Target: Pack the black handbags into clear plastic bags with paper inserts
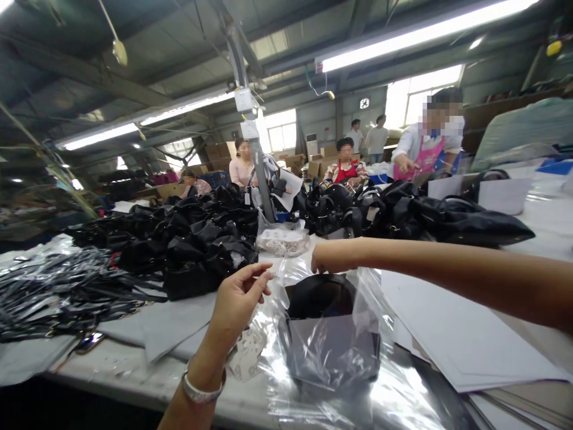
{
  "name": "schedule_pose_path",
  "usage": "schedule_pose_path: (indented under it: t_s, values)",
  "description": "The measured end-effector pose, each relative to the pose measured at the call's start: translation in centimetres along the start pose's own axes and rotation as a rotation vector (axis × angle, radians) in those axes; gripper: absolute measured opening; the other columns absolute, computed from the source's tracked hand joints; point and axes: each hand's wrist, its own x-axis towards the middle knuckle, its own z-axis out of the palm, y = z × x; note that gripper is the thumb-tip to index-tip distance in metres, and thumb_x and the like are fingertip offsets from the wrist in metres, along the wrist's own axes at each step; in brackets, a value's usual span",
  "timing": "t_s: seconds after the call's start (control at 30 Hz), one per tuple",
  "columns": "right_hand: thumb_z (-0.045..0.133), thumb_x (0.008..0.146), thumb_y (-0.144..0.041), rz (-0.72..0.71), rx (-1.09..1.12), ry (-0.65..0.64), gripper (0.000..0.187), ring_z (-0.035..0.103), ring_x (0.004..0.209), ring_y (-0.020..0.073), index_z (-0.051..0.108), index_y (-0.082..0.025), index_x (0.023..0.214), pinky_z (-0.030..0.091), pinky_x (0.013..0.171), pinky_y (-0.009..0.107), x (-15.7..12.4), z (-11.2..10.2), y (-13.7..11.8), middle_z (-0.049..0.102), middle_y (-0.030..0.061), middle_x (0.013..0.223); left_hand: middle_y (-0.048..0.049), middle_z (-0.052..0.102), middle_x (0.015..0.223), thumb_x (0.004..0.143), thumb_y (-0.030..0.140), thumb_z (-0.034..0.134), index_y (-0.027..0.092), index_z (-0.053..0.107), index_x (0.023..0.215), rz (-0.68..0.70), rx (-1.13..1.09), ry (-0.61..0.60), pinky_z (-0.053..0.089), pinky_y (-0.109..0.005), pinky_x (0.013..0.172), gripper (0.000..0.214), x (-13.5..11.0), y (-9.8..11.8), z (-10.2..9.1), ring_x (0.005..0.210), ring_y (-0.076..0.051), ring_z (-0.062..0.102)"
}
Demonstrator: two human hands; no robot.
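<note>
A black handbag with a looped handle lies inside a clear plastic bag on the table in front of me. A pale sheet covers part of the handbag's front. My left hand, with a silver bangle on its wrist, pinches the left edge of the plastic bag's mouth between thumb and fingers. Across the top reaches my right hand, closed at the far edge of the same plastic; its fingertips are partly hidden. Beyond it sits a clear bag of small pale pieces.
Black handbags are heaped at the back, and black straps pile up at the left. White sheets are stacked at the right. A metal post rises behind. Several people work across the table, one in a pink apron.
</note>
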Motion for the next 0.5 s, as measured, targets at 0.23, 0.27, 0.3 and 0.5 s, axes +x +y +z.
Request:
schedule_pose_path:
  t_s: [0.23, 0.27, 0.3, 0.5]
  values:
    - [0.067, 0.088, -0.026, 0.301, -0.021, 0.535, 0.067, 0.041, 0.138, 0.0383, 0.043, -0.023, 0.151, 0.041, 0.105, 0.051, -8.6, 0.1, 1.2, 0.045, 0.0175, 0.152, -0.0022, 0.067, 0.072, 0.081, 0.054, 0.072, 0.017, 0.069, 0.12, -0.071, 0.107, 0.008, 0.045, -0.02, 0.055, 0.054, 0.3, -0.3, -1.7, 0.058, -0.011, 0.052]
    - [0.071, 0.084, -0.026, 0.371, 0.079, 0.522, 0.082, 0.043, 0.137, 0.0408, 0.032, -0.023, 0.156, 0.043, 0.103, 0.053, -9.4, 0.7, 1.6, 0.042, 0.02, 0.153, -0.0031, 0.068, 0.076, 0.081, 0.056, 0.071, 0.017, 0.069, 0.12, -0.072, 0.125, -0.013, 0.048, -0.021, 0.058, 0.056, 0.3, -0.3, -2.0, 0.061, -0.012, 0.054]
    - [0.072, 0.083, -0.026, 0.434, 0.21, 0.467, 0.086, 0.052, 0.129, 0.0418, 0.029, -0.021, 0.157, 0.048, 0.097, 0.053, -10.0, 1.4, 2.1, 0.049, 0.0227, 0.147, -0.0045, 0.069, 0.083, 0.08, 0.059, 0.071, 0.017, 0.069, 0.121, -0.064, 0.142, -0.044, 0.051, -0.022, 0.061, 0.058, 0.3, -0.4, -2.4, 0.065, -0.013, 0.057]
    - [0.043, 0.098, -0.017, 0.388, 0.761, 0.203, 0.035, 0.074, 0.077, 0.0144, 0.065, -0.014, 0.125, 0.056, 0.068, 0.021, -12.0, 3.9, 4.7, 0.075, 0.008, 0.101, -0.0042, 0.07, 0.106, 0.055, 0.058, 0.087, 0.034, 0.057, 0.138, 0.103, 0.346, -0.216, 0.06, -0.027, 0.07, 0.091, 0.8, -3.8, -3.5, 0.09, -0.025, 0.068]
